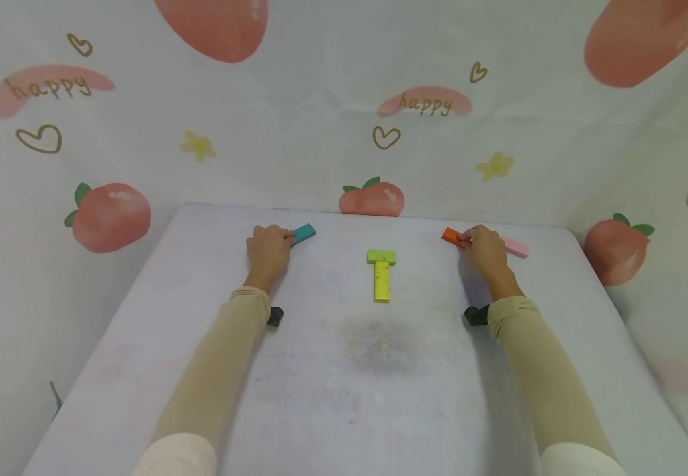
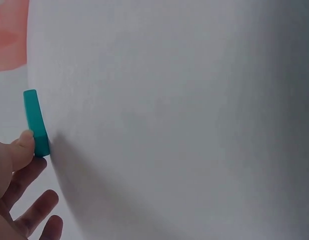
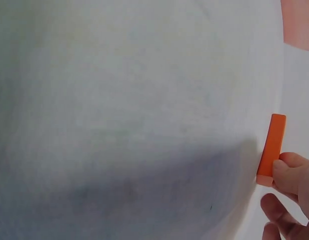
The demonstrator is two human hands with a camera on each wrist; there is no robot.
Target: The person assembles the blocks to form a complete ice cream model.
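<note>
At the back left of the table, my left hand (image 1: 269,254) pinches one end of a teal block (image 1: 304,233) between thumb and finger. The left wrist view shows the teal block (image 2: 34,112) with the other fingers spread below it. My right hand (image 1: 487,251), at the back right, grips an orange block (image 1: 452,236) by its end; thumb and finger hold that orange block (image 3: 273,142) in the right wrist view. Just right of this hand lies a pink block (image 1: 516,248), partly hidden by it. Between the hands, a light green block (image 1: 382,256) lies crosswise against the far end of a yellow block (image 1: 382,283), forming a T.
The white table (image 1: 344,410) has a grey smudge in front of the yellow block. A white curtain (image 1: 308,119) printed with peaches, hearts and stars rises behind it and at both sides. Small black pieces (image 1: 275,317) stick out at both wrists.
</note>
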